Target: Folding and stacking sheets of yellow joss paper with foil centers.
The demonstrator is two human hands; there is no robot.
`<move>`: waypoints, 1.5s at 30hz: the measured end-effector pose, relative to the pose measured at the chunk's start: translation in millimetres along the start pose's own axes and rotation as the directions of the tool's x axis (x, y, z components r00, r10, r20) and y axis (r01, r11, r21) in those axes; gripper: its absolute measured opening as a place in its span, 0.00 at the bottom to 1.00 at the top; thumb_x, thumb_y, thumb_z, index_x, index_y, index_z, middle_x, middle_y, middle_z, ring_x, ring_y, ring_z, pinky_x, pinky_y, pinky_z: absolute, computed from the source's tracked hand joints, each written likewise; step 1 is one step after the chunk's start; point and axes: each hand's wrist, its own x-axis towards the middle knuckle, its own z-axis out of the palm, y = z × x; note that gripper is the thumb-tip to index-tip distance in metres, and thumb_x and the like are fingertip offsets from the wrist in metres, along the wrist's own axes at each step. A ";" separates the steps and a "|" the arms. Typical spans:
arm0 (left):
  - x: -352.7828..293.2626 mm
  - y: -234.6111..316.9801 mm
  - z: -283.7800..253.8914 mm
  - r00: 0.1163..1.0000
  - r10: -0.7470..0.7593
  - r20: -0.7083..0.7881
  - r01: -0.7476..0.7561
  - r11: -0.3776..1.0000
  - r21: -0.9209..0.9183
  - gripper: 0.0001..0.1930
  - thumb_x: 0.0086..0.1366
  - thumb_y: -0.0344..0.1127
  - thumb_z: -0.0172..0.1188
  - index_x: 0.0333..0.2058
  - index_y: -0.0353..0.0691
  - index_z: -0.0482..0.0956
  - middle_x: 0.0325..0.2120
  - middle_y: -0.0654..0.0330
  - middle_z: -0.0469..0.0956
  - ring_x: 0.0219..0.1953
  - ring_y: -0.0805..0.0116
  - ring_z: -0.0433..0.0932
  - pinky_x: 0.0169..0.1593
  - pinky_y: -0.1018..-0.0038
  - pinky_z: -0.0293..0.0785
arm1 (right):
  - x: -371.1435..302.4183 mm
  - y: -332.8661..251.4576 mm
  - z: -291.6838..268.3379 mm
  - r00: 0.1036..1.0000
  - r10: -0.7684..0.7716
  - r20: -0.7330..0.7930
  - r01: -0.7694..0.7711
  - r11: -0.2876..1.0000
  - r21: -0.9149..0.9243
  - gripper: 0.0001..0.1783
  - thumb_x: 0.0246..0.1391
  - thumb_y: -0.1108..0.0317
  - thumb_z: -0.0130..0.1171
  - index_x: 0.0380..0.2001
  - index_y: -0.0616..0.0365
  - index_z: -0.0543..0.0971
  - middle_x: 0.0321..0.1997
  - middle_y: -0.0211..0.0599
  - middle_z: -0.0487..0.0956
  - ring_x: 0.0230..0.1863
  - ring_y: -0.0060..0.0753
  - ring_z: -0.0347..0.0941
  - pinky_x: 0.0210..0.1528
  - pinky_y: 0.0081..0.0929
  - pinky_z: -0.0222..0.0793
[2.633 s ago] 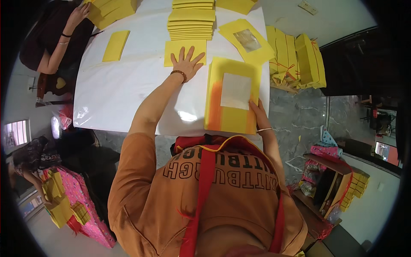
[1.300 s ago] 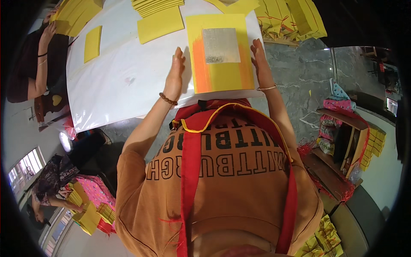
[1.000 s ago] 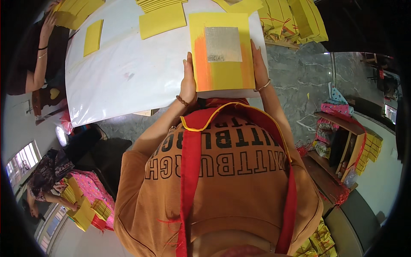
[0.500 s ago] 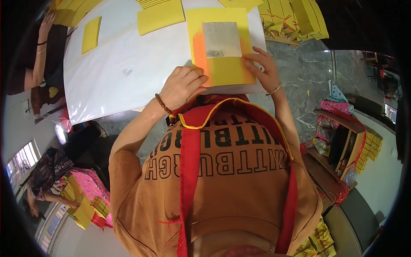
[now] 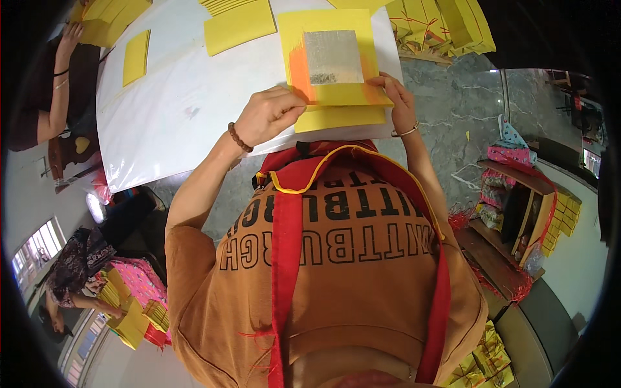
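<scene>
While both hands work at top centre of the frame, the left hand (image 5: 270, 116) pinches the yellow sheet's (image 5: 336, 61) left edge, and the right hand (image 5: 396, 97) clamps its right edge, folding the bottom up on the white table (image 5: 187, 103). More sheets (image 5: 239, 26) lie upper left.

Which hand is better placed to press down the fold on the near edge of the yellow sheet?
Probably the left hand: its fingertips pinch the folded near edge of the yellow sheet at its left corner. The right hand only grips the sheet's right side.
</scene>
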 end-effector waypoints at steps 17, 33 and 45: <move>12.4 -13.9 -3.1 0.863 -0.445 0.239 0.503 0.714 -0.487 0.06 0.58 0.28 0.53 0.26 0.32 0.76 0.19 0.70 0.71 0.23 0.83 0.65 0.29 0.83 0.63 | -2.8 1.2 1.8 1.000 0.001 -0.002 -0.001 1.000 -0.018 0.26 0.63 0.57 0.30 0.43 0.65 0.75 0.46 0.41 0.76 0.56 0.33 0.63 0.59 0.30 0.54; 18.9 -18.7 -11.5 0.837 -0.397 0.376 0.538 0.721 -0.437 0.06 0.57 0.28 0.53 0.26 0.31 0.77 0.20 0.68 0.73 0.25 0.82 0.68 0.31 0.83 0.66 | -1.6 8.4 -5.3 0.998 0.001 0.056 -0.002 1.000 0.008 0.29 0.64 0.51 0.28 0.45 0.62 0.73 0.48 0.40 0.74 0.52 0.32 0.68 0.58 0.29 0.55; 27.7 -11.2 -17.0 0.827 -0.368 0.426 0.535 0.749 -0.391 0.08 0.55 0.31 0.51 0.23 0.32 0.75 0.18 0.69 0.69 0.24 0.81 0.66 0.28 0.82 0.64 | -3.6 10.2 -10.5 0.994 -0.004 0.110 0.000 0.999 0.034 0.27 0.62 0.55 0.30 0.45 0.63 0.73 0.49 0.37 0.74 0.57 0.33 0.62 0.60 0.32 0.53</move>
